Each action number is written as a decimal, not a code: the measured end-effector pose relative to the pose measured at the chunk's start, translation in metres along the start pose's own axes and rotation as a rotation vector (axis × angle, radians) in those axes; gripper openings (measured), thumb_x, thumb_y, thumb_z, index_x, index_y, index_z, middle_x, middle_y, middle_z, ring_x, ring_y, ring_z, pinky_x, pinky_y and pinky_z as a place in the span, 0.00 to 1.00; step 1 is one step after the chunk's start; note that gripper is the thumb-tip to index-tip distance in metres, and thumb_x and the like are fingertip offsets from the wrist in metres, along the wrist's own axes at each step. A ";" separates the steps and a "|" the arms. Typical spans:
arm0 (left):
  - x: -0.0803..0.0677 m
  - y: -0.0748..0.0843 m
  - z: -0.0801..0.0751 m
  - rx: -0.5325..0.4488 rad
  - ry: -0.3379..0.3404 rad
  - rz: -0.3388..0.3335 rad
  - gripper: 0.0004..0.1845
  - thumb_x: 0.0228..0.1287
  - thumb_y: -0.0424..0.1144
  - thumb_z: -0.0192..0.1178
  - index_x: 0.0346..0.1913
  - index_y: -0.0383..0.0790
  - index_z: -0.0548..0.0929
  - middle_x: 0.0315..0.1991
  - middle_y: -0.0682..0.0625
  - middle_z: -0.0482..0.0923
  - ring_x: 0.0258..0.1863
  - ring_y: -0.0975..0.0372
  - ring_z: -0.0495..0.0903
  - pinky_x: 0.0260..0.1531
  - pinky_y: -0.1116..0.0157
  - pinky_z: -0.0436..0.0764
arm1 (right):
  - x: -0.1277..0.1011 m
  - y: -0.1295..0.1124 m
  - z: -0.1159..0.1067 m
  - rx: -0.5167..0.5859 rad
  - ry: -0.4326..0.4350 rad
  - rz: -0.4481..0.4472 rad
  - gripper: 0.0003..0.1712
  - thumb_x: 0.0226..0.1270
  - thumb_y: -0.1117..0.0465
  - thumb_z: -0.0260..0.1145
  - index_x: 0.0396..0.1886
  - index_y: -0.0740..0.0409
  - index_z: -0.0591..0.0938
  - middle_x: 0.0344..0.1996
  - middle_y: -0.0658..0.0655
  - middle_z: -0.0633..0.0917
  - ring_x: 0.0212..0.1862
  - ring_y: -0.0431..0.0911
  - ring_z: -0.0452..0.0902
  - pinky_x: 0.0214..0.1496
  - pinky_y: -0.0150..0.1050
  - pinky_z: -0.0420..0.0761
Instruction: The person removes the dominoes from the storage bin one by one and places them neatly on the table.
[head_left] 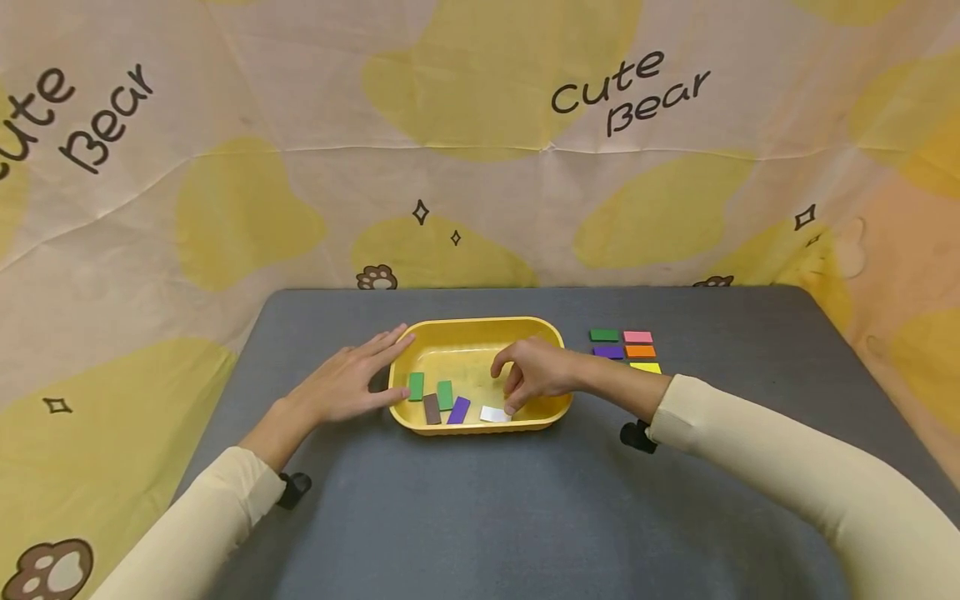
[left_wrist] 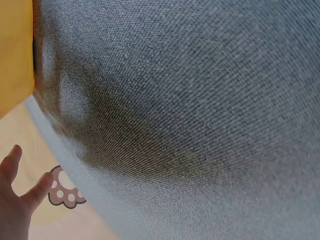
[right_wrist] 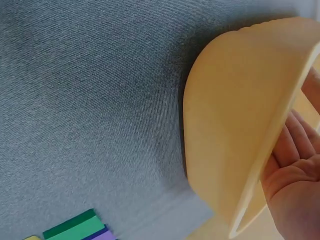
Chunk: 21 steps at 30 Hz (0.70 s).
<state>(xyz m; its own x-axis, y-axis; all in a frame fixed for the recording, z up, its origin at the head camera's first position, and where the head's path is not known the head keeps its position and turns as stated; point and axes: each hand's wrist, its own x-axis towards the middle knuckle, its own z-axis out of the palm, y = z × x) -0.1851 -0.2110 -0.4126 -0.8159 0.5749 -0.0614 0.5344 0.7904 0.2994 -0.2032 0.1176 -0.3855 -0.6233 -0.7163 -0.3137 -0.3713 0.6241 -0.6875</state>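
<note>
A yellow tray (head_left: 480, 430) stands on the table, holding two small green blocks (head_left: 416, 387), a brown block (head_left: 432, 409), a purple block (head_left: 458, 410) and a white block (head_left: 493, 414). At the tray's left end is my left hand (head_left: 347, 383), fingers extended and spread along the rim, thumb reaching over it. My right hand (head_left: 542, 369) reaches inside the right half with bent fingers, a fingertip at the white block's right end and a gap below the forefinger. In the right wrist view, the tray wall hides the right fingertips; the left wrist view shows part of the left hand (left_wrist: 15, 200).
Right of the tray, blocks lie in two columns on the grey table (head_left: 480, 517): green (head_left: 603, 335), pink (head_left: 637, 337), purple (head_left: 608, 352), orange (head_left: 641, 352) and yellow (head_left: 645, 367). My right forearm passes in front of that area. A printed cloth (head_left: 480, 100) hangs behind.
</note>
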 end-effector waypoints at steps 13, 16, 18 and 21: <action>0.000 0.001 0.000 -0.006 0.000 -0.003 0.46 0.66 0.65 0.55 0.80 0.52 0.52 0.80 0.51 0.47 0.76 0.47 0.54 0.63 0.35 0.62 | 0.016 -0.006 0.001 -0.069 -0.181 0.070 0.28 0.53 0.60 0.80 0.54 0.62 0.82 0.36 0.51 0.89 0.42 0.39 0.84 0.52 0.35 0.80; -0.001 0.001 -0.001 -0.009 0.003 -0.005 0.45 0.66 0.65 0.55 0.80 0.52 0.52 0.80 0.51 0.47 0.76 0.47 0.55 0.63 0.34 0.62 | 0.020 -0.010 -0.004 -0.087 -0.245 0.096 0.29 0.55 0.58 0.79 0.55 0.62 0.81 0.35 0.49 0.89 0.42 0.38 0.83 0.52 0.34 0.79; -0.001 0.001 -0.001 -0.004 0.004 -0.003 0.45 0.66 0.65 0.55 0.80 0.52 0.52 0.80 0.51 0.47 0.76 0.47 0.55 0.62 0.34 0.62 | 0.024 -0.013 -0.007 -0.095 -0.293 0.110 0.29 0.56 0.58 0.79 0.56 0.62 0.80 0.35 0.50 0.89 0.42 0.38 0.83 0.52 0.32 0.77; -0.001 0.001 -0.001 -0.002 0.007 0.000 0.45 0.66 0.64 0.56 0.80 0.52 0.52 0.80 0.51 0.47 0.76 0.46 0.55 0.62 0.34 0.62 | 0.029 -0.016 -0.009 -0.093 -0.360 0.115 0.30 0.58 0.59 0.77 0.58 0.64 0.79 0.37 0.53 0.90 0.43 0.38 0.84 0.53 0.31 0.75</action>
<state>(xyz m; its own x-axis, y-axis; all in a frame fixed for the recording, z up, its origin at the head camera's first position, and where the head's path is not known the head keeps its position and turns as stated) -0.1836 -0.2112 -0.4117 -0.8176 0.5732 -0.0545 0.5339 0.7901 0.3012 -0.2219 0.0893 -0.3775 -0.3891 -0.6933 -0.6065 -0.3839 0.7206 -0.5774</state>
